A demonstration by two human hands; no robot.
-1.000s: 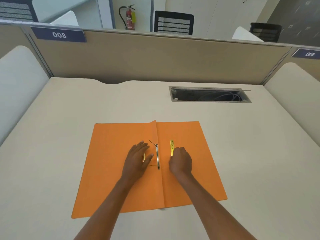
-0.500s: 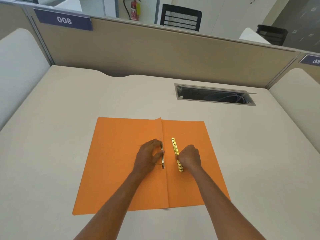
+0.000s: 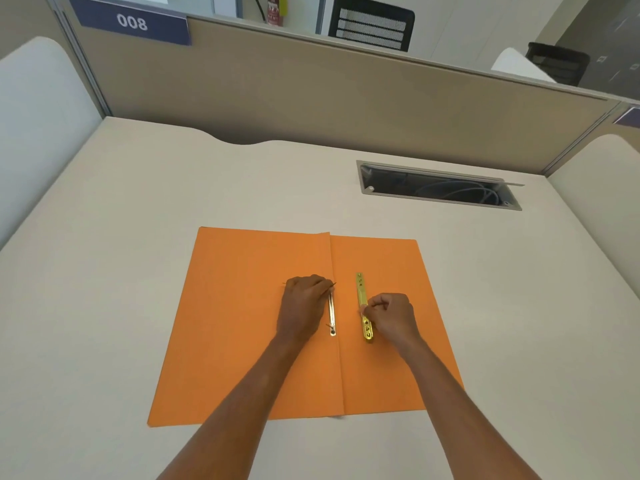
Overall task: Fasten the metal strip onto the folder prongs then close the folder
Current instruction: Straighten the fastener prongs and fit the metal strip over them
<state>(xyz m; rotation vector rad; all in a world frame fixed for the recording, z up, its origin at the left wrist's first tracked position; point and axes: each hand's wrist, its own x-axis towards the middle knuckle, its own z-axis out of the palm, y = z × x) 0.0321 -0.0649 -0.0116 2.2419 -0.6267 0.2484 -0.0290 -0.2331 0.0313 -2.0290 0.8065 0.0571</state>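
Observation:
An orange folder [image 3: 242, 341] lies open and flat on the desk. Along its centre fold sits a silver fastener base [image 3: 332, 315] with thin prongs sticking out at both ends. My left hand [image 3: 303, 306] rests on the left flap beside this base, fingers curled over the upper prong. A gold metal strip [image 3: 363, 306] lies on the right flap, parallel to the fold. My right hand [image 3: 389, 315] is curled, its fingertips pinching the strip's middle from the right.
A cable opening [image 3: 440, 187] with wires inside is cut into the desk at the back right. Beige partition walls [image 3: 311, 91] enclose the desk on three sides. Bare desk surrounds the folder.
The right hand has shifted right, uncovering the gold strip, and now pinches its middle. The left hand has slid toward the fold onto the upper prong. The camera moved closer.

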